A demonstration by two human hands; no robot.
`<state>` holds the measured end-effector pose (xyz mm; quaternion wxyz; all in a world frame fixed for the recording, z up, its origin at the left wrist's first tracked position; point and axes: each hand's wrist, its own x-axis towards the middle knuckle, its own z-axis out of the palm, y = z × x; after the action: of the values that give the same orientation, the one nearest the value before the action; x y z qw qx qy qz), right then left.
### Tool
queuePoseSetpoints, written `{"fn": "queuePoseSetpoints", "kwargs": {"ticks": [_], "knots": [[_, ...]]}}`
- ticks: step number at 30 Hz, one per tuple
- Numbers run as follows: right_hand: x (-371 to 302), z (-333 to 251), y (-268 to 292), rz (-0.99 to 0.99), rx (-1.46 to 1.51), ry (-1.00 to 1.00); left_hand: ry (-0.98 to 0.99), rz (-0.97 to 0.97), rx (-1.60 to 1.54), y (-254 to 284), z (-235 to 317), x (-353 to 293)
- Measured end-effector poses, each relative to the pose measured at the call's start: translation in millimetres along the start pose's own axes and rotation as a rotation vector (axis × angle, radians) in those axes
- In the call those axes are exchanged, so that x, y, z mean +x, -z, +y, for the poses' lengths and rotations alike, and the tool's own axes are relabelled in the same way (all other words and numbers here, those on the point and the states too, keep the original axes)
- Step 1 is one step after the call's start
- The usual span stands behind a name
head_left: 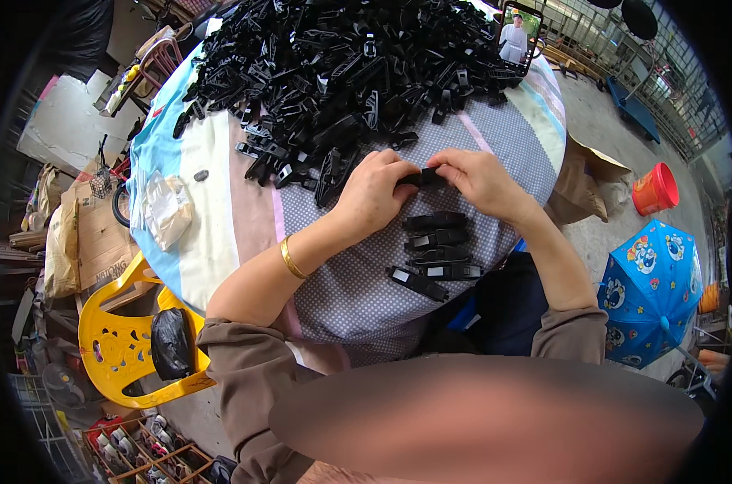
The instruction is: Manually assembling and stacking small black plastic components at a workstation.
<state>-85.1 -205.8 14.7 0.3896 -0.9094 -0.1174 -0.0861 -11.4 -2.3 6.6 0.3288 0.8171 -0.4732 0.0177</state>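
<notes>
**Q:** Largest items first, please.
**A:** A round, cloth-covered tabletop [209, 250]. On its far side, a large heap of black plastic clip-like parts [342, 73], loose and uncontained.

**Q:** Containers?
**A:** A red bucket [650, 194] on the floor to the right; contents not visible. A yellow plastic chair [120, 331] bears a black plastic bag [172, 343] (contents hidden). At the tabletop's left edge lies a crumpled clear plastic bag [168, 210]; whether it holds anything cannot be determined.

**Q:** Smaller groupings?
**A:** A short column of similar parts [439, 242], set close together on the near side, apart from the heap.

**Q:** The hands, and the piece being worked?
**A:** Left hand [376, 189] and right hand [479, 181] are both closed, pinching opposite ends of one black part [432, 177], between heap and column.

**Q:** Step in hand?
**A:** In my judgement, two-handed handling of a single part. The next move would call for a firm pinch at both ends and level alignment.
</notes>
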Motion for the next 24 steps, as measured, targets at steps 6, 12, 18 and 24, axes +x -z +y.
{"fn": "queuePoseSetpoints", "kwargs": {"ticks": [6,12,18,24], "knots": [[-2,-2,0,0.167,-0.230,0.257,0.009,-0.026,-0.010,3,-1,0],[0,7,14,0.045,-0.221,0.165,0.001,-0.031,0.018,6,-4,1],[20,8,4,-0.002,-0.152,0.331,0.218,0.050,-0.162,0,1,6],[8,13,7,0.099,-0.236,0.363,0.095,0.049,-0.046,0,-3,5]]}}
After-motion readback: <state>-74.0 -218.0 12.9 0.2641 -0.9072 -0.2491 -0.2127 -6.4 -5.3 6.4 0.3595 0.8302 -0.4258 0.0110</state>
